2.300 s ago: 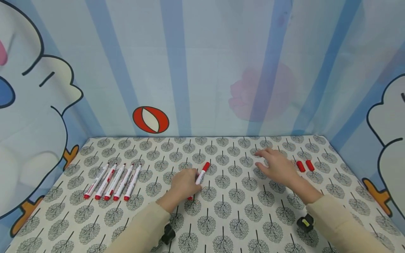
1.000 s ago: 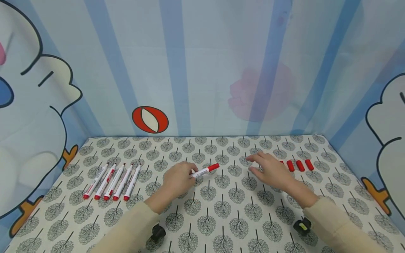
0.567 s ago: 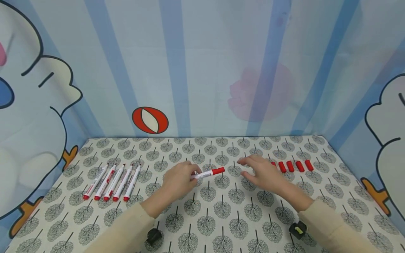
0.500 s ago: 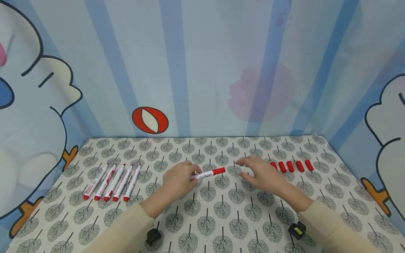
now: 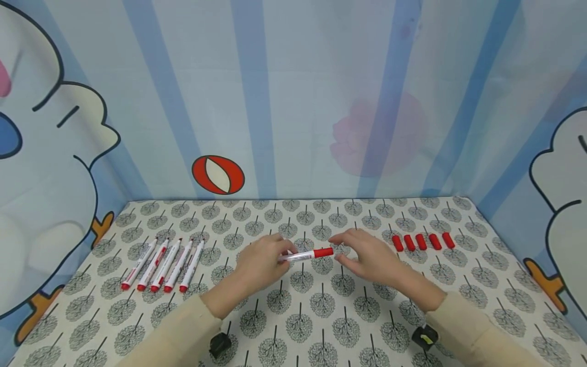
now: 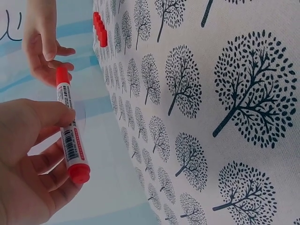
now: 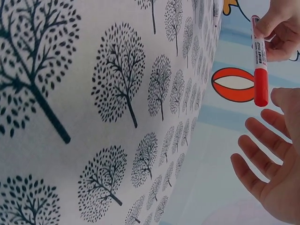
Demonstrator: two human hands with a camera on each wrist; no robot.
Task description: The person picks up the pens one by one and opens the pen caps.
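My left hand [image 5: 263,260] pinches a white whiteboard marker [image 6: 70,133] with a red cap [image 7: 261,89] above the cloth. The capped end points right, toward my right hand [image 5: 369,259]. The right hand's fingers are spread and hold nothing, with the thumb and fingertips close to the cap; contact cannot be told. In the left wrist view the thumb presses the marker's barrel and the red end plug shows below. To the left, several uncapped markers [image 5: 149,265] lie in a slanted row, tips away from me. Several loose red caps [image 5: 421,241] line up at the right.
A white cloth with dark tree prints [image 5: 321,326] covers the table. Behind it stands a blue striped, cartoon-printed backdrop [image 5: 302,102], which also rises on both sides.
The left hand has lifted the marker and turned it so its cap points right. The right hand has moved left from near the caps to the marker's capped end.
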